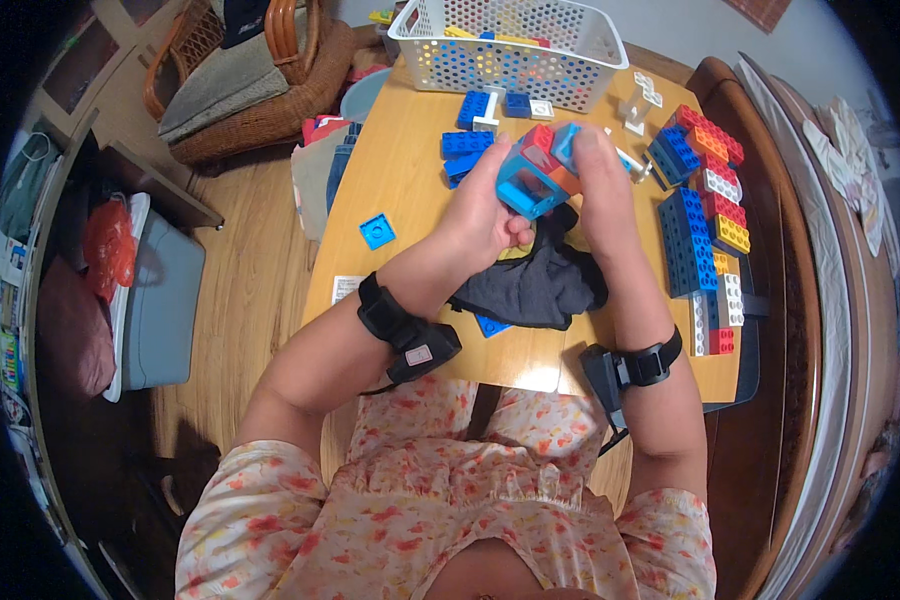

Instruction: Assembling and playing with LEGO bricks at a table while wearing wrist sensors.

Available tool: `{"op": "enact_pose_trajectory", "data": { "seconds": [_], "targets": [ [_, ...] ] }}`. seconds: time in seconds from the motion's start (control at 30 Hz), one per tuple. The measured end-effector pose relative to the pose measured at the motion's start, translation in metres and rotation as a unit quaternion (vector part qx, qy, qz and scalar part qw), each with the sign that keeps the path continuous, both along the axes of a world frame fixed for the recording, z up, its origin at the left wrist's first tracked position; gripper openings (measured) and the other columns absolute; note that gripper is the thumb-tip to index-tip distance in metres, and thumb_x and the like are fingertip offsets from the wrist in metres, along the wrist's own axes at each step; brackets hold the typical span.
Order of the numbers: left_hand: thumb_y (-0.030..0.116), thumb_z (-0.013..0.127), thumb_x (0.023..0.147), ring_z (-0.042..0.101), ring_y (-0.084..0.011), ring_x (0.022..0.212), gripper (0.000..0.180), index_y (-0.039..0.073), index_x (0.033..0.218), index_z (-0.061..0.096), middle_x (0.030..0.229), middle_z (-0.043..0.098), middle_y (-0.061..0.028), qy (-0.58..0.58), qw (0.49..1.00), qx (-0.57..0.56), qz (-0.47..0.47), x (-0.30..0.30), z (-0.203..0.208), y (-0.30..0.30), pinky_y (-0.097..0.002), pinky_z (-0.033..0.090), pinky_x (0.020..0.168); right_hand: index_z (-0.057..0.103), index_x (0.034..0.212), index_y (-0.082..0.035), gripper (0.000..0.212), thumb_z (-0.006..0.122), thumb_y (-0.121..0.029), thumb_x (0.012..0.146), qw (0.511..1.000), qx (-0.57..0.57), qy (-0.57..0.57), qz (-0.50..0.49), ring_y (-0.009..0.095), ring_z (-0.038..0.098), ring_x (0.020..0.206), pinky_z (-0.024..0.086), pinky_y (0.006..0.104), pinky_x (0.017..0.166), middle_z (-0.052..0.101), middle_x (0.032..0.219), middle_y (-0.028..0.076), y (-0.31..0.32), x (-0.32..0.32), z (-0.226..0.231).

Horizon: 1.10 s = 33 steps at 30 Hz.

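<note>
Above the wooden table [400, 330], both hands hold a small assembly of toy building blocks [532, 188] in blue, red and orange. My left hand [477, 205] grips its left side, with the thumb up along the edge and the other fingers curled beneath. On the opposite side, my right hand [602, 175] closes around it; most of its fingers are hidden behind the blocks. Below lies a crumpled dark grey cloth [535, 285] with a yellowish part. Loose blue blocks [465, 145] sit just beyond my left hand.
A white perforated basket [515, 72] with colourful blocks stands at the far edge. Stacked blocks [692, 240] line the right side. White pieces [642, 103] stand beyond my right hand. A flat blue square piece [377, 231] lies at left. A wicker chair [260, 110] stands far left.
</note>
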State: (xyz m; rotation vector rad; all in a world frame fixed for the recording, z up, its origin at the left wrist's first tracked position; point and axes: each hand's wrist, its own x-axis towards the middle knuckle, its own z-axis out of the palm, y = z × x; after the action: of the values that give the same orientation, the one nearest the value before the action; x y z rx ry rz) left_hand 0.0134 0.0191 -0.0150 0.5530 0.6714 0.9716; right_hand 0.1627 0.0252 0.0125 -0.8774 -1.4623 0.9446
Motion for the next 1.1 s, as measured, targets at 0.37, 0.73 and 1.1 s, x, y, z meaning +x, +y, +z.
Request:
{"op": "enact_pose_trajectory", "data": {
  "seconds": [0.37,0.73,1.1],
  "targets": [
    [0.066,0.034,0.096,0.055,-0.0128,0.062,0.058,0.016,0.115,0.059,0.092,0.067,-0.0030,0.005,1.000,0.011,0.004,0.000,0.000,0.000,-0.0257,0.038,0.048,0.062,0.123,-0.005,0.045,0.048,-0.041,0.101,0.983,-0.127,0.089,0.093,0.012,0.060,0.097,0.047,0.0281,0.087,0.065,0.107,0.005,0.000,0.007,0.007],
    [0.065,0.035,0.096,0.046,-0.0100,0.050,0.056,0.017,0.109,0.060,0.081,0.063,-0.0005,-0.010,1.000,0.010,0.005,0.000,0.002,0.001,-0.0252,0.038,0.048,0.063,0.124,-0.005,0.037,0.055,-0.032,0.100,0.987,-0.063,0.101,0.105,0.012,0.058,0.104,0.044,0.0273,0.093,0.064,0.112,0.004,-0.001,0.004,0.007],
    [0.060,0.026,0.101,0.040,-0.0149,0.054,0.053,0.016,0.109,0.056,0.082,0.057,-0.0044,-0.063,0.998,-0.019,-0.005,-0.001,0.012,-0.002,-0.0315,0.038,0.056,0.056,0.130,-0.003,0.048,0.070,-0.028,0.090,0.995,-0.057,0.044,0.062,0.011,0.061,0.093,0.049,0.0260,0.081,0.065,0.110,0.004,-0.001,0.003,0.005]
  ]
}}
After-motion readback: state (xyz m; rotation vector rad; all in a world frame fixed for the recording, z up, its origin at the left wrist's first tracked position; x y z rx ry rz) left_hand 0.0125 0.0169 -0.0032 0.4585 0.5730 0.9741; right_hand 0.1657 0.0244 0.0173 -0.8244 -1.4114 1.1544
